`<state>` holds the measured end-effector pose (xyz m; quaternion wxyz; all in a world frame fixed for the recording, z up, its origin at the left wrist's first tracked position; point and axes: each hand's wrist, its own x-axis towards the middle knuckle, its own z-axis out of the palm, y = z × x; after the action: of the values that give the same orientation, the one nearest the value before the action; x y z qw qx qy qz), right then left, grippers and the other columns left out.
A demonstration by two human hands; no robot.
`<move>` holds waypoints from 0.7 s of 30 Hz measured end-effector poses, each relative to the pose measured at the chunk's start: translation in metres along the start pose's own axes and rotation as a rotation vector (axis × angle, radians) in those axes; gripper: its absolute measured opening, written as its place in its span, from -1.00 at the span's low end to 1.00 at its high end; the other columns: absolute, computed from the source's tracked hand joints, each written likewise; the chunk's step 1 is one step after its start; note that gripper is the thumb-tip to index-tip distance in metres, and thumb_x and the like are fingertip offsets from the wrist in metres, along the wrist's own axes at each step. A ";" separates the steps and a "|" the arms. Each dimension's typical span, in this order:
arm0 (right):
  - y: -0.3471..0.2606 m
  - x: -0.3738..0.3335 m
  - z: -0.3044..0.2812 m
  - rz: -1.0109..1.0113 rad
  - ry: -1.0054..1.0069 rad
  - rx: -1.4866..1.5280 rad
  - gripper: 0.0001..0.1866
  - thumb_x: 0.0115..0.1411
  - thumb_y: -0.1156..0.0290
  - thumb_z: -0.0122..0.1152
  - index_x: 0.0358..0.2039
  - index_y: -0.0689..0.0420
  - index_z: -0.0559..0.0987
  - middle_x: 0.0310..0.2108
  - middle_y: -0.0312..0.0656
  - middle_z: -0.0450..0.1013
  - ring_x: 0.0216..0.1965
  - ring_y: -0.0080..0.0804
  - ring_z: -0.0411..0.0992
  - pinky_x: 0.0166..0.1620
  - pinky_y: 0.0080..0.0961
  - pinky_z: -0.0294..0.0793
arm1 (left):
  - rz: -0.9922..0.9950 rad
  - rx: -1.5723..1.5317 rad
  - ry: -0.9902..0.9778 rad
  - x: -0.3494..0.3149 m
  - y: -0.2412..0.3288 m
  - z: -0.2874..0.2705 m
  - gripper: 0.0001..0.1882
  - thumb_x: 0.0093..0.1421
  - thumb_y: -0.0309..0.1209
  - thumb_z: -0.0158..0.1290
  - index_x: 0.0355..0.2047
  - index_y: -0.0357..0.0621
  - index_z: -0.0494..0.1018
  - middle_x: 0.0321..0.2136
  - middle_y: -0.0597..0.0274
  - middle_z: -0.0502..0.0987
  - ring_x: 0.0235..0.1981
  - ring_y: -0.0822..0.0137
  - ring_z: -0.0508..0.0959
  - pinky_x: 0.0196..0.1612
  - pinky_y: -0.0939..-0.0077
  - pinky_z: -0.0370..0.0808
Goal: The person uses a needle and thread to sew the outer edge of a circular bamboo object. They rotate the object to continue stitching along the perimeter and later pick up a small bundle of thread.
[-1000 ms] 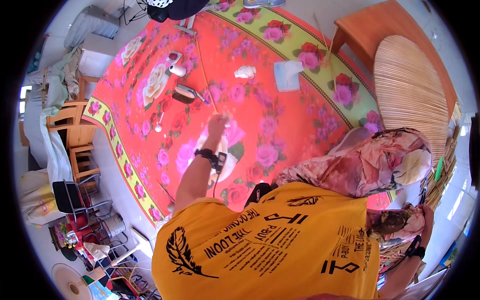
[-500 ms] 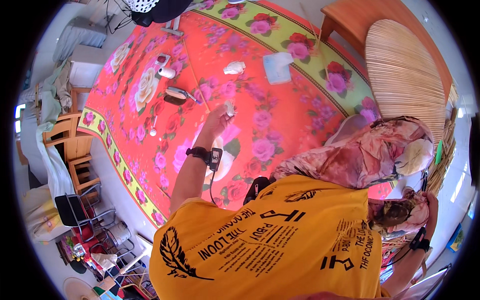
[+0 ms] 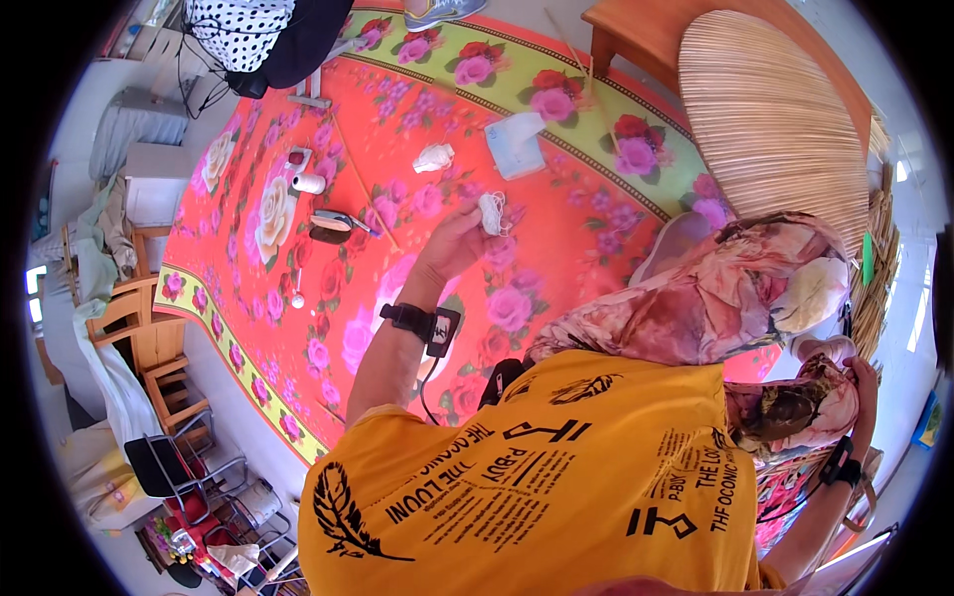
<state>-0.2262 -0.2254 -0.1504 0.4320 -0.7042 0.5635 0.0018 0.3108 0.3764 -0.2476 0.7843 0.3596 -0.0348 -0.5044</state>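
Over the red floral floor cloth [image 3: 397, 129], my left hand [image 3: 455, 244] reaches out with its fingers closed on a small bundle of white string [image 3: 492, 214]. Loose loops hang from the bundle's right side. Beyond it, a second white string bundle [image 3: 433, 157] lies on the cloth beside a translucent bluish-white plastic container [image 3: 516, 146]. My right hand [image 3: 864, 385] is down at the far right, against my patterned trouser leg [image 3: 800, 412] and near a shoe. Its fingers are too small and partly hidden to make out their grip.
A white spool [image 3: 309, 183], a dark brush-like object [image 3: 331, 226] and a thin stick [image 3: 363, 179] lie left on the cloth. A round mat of straw stalks [image 3: 775, 119] leans on a wooden table [image 3: 636, 30]. Wooden chairs [image 3: 164, 333] line the left side.
My left hand has moved rightward over the cloth with the string bundle, which now shows more fully. The whole view has shifted slightly. My right hand stays by the leg.
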 end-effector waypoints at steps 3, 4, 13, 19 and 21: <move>0.000 -0.004 0.004 0.025 -0.007 0.048 -0.74 0.22 0.31 0.04 -0.47 0.21 0.57 -0.66 -0.35 0.35 -0.58 -0.56 0.29 -0.42 -0.57 0.30 | -0.016 -0.024 0.029 0.006 -0.007 -0.003 -0.56 0.31 -0.30 -0.03 0.15 -0.19 0.27 -0.02 0.12 0.46 -0.03 0.23 0.51 -0.10 0.43 0.53; 0.005 -0.003 0.003 0.013 -0.012 0.084 -0.75 0.22 0.32 0.05 -0.47 0.20 0.57 -0.66 -0.35 0.35 -0.59 -0.57 0.29 -0.43 -0.59 0.30 | -0.022 -0.052 0.002 0.009 -0.009 -0.004 -0.56 0.31 -0.30 -0.03 0.15 -0.19 0.27 -0.05 0.14 0.47 -0.08 0.27 0.51 -0.14 0.45 0.52; 0.031 -0.021 0.003 0.001 0.007 0.277 -0.77 0.26 0.33 0.07 -0.48 0.16 0.55 -0.67 -0.42 0.31 -0.63 -0.65 0.23 -0.50 -0.71 0.24 | -0.104 -0.124 -0.195 0.028 -0.016 0.034 -0.55 0.32 -0.28 -0.03 0.14 -0.27 0.27 -0.18 0.19 0.47 -0.29 0.41 0.46 -0.25 0.53 0.44; 0.016 -0.042 0.017 0.032 0.011 0.276 -0.79 0.26 0.34 0.07 -0.46 0.15 0.55 -0.68 -0.46 0.26 -0.62 -0.68 0.22 -0.49 -0.73 0.23 | -0.080 0.031 -0.375 0.036 0.000 0.088 -0.58 0.31 -0.29 -0.02 0.09 -0.29 0.32 -0.21 0.21 0.47 -0.33 0.42 0.44 -0.32 0.54 0.39; 0.016 -0.048 0.020 0.061 0.013 0.353 -0.79 0.24 0.32 0.08 -0.43 0.15 0.57 -0.65 -0.46 0.24 -0.60 -0.69 0.18 -0.48 -0.72 0.19 | -0.077 0.056 -0.424 0.035 0.003 0.104 -0.58 0.29 -0.30 0.01 0.08 -0.28 0.34 -0.21 0.22 0.47 -0.33 0.42 0.43 -0.33 0.54 0.38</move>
<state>-0.2465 -0.1756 -0.1489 0.5450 -0.6001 0.5789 -0.0883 0.2865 0.2934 -0.1796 0.7291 0.2680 -0.1993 -0.5973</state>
